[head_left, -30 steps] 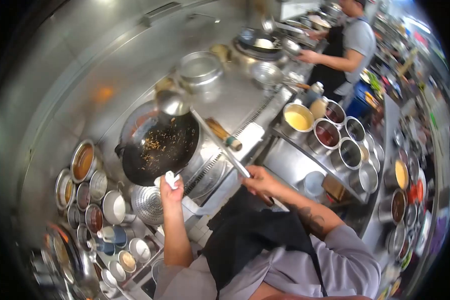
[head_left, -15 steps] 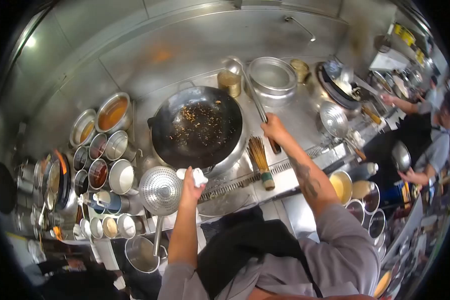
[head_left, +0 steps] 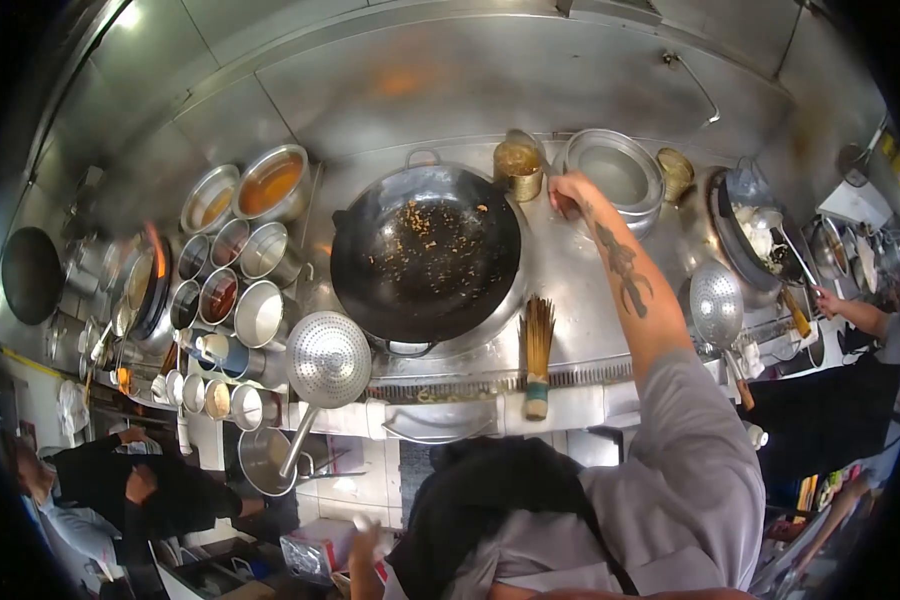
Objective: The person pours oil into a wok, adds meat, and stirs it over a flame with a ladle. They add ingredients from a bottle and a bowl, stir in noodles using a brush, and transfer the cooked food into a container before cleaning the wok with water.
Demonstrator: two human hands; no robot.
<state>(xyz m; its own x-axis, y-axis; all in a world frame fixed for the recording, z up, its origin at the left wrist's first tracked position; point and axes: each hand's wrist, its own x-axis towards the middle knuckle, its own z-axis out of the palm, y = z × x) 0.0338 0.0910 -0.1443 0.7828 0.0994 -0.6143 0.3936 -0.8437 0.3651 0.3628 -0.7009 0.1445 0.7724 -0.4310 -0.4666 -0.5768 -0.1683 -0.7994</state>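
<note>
A black wok (head_left: 427, 252) holds scattered brown bits. Beyond it, my right hand (head_left: 570, 193) is closed between a golden tin (head_left: 519, 160) and the rim of a round metal pot (head_left: 613, 170); what its fingers hold, if anything, is hidden. Low in the view, my left hand (head_left: 366, 548) is smeared by motion, with a small white patch at its fingers. A perforated strainer (head_left: 328, 360) lies left of the wok's near edge, handle toward me. A bamboo brush (head_left: 536, 360) rests upright in the view, right of the wok.
Metal bowls of orange liquid (head_left: 271, 184) and several small containers (head_left: 260, 312) stand at the left. A second strainer (head_left: 717, 303) and another wok (head_left: 745, 235) are at the right, where a co-worker's hand (head_left: 828, 301) reaches in. Another person (head_left: 120, 490) is at lower left.
My right hand has moved forward to the pot and tin, and the long-handled ladle it held no longer shows. My left hand has dropped from the wok's near edge toward my body.
</note>
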